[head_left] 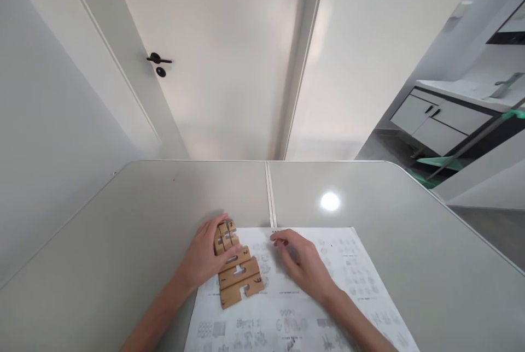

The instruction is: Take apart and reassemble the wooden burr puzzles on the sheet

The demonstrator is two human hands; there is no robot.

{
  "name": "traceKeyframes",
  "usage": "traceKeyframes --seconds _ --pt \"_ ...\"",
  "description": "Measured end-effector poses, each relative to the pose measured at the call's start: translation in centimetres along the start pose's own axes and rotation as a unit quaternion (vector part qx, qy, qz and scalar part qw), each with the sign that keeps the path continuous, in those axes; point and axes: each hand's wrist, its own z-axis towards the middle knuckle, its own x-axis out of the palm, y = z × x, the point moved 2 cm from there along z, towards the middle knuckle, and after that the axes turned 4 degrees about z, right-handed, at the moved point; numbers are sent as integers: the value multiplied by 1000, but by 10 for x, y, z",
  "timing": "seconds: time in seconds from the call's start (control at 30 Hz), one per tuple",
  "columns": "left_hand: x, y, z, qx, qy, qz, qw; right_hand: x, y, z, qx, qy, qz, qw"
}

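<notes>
My left hand (pixel 205 256) is wrapped round the upper end of a group of flat wooden puzzle pieces, its thumb lying across them and its fingers along the far left side. The smaller wooden pieces (pixel 225 236) sit within this grip, partly hidden. Below the thumb, larger notched wooden pieces (pixel 240 275) lie side by side, with dark handwritten marks. My right hand (pixel 301 262) rests to the right over a printed paper sheet (pixel 287 300). Its fingers are loosely curled, thumb a little apart, with nothing visible between them.
The sheet lies on a pale grey table (pixel 123 242) with a seam (pixel 270 193) down its middle. Beyond the far edge stands a white door (pixel 221 57) with a black handle (pixel 159 59). A washbasin cabinet (pixel 441 114) is at the far right.
</notes>
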Motion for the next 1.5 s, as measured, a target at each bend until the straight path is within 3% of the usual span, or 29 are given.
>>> traceKeyframes --seconds 0.13,0.27,0.4,0.5,0.63,0.77,0.87,1.03,1.27,1.4,1.5 --pt "1 3 12 63 14 -6 998 10 -6 11 -6 39 43 998" --pt "0 12 20 94 -2 2 996 10 -13 12 27 32 89 995" --pt "-4 21 27 97 -21 18 995 10 -15 13 37 29 103 994" --pt "-5 16 30 89 -48 17 995 9 -16 13 41 18 139 989" --pt "9 -24 30 108 -39 -11 993 2 -21 15 76 28 274 958" --pt "36 -86 30 230 39 -62 971 -5 -27 15 129 115 450 876" --pt "48 -117 31 270 59 -81 958 -9 -31 14 150 119 523 831" --pt "52 -122 27 203 78 -103 971 -11 -35 12 175 77 560 806" --pt "48 -100 12 86 95 -166 978 -15 -20 10 166 117 556 806" --pt "45 -97 7 54 82 -253 962 -15 -21 10 174 106 536 819" --pt "42 -99 5 18 48 -374 926 -16 -28 12 184 78 542 816"
